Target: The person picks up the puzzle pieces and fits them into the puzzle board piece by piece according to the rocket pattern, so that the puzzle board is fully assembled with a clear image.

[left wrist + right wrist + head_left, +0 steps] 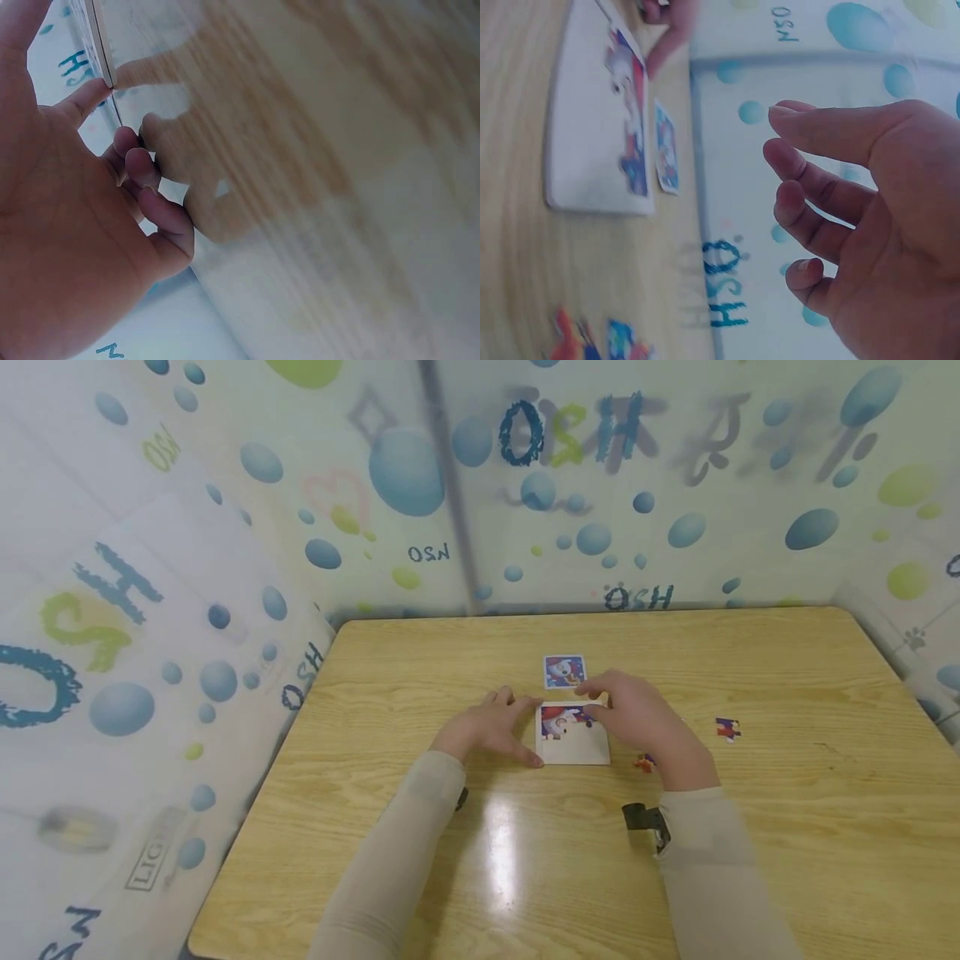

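Note:
A square jigsaw board (576,747) lies on the table, with joined puzzle pieces (557,718) along its upper part and a bare lower part. My left hand (487,727) touches the board's left side, thumb and index finger spread towards its two corners. In the left wrist view the other fingers bend loosely near the tabletop. Over the board's upper right hovers my right hand (637,710). The right wrist view shows nothing between its loosely bent fingers (810,217) and thumb. A small picture card (564,671) lies just behind the board.
To the right lies one loose puzzle piece (727,729). More loose pieces (644,763) are beside the board, partly under my right wrist. The wooden table (420,652) meets a wall (480,510) printed with bubbles and letters at its back edge.

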Available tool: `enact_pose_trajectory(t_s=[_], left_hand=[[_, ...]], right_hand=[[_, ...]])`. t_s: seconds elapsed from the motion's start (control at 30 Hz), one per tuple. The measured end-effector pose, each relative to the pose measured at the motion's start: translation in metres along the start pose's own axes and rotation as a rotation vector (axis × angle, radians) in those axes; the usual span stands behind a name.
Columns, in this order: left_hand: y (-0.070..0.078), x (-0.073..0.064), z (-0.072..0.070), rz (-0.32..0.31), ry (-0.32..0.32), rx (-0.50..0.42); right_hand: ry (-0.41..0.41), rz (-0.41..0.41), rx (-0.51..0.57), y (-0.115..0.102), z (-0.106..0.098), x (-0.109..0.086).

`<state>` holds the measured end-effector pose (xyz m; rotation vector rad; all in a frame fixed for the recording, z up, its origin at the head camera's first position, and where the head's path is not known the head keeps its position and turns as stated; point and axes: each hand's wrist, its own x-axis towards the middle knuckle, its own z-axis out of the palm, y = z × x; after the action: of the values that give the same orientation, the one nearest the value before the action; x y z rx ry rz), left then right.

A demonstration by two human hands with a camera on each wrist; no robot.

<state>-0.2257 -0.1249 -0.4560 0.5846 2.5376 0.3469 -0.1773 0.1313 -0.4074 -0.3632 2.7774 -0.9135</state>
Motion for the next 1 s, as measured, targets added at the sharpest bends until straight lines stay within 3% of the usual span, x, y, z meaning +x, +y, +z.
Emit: enact_pose_trajectory(t_s=[0.3, 0.63, 0.83, 1.0], left_hand=[[0.0, 0.0, 0.001, -0.001, -0.003, -0.004], [-0.002, 0.0, 0.002, 0.018, -0.005, -0.007], [-0.002, 0.001, 0.001, 0.015, -0.009, -0.01], [-0.001, 0.0, 0.0, 0.012, -0.015, -0.014]], right_hand=[[0.008, 0.025, -0.008, 0.021, -0.038, -0.016], [0.023, 0.055, -0.046, 0.063, -0.071, -0.03], [0.043, 0.057, -0.085, 0.086, -0.077, -0.035], [-0.015, 0.105, -0.059, 0.109, -0.065, -0.033]])
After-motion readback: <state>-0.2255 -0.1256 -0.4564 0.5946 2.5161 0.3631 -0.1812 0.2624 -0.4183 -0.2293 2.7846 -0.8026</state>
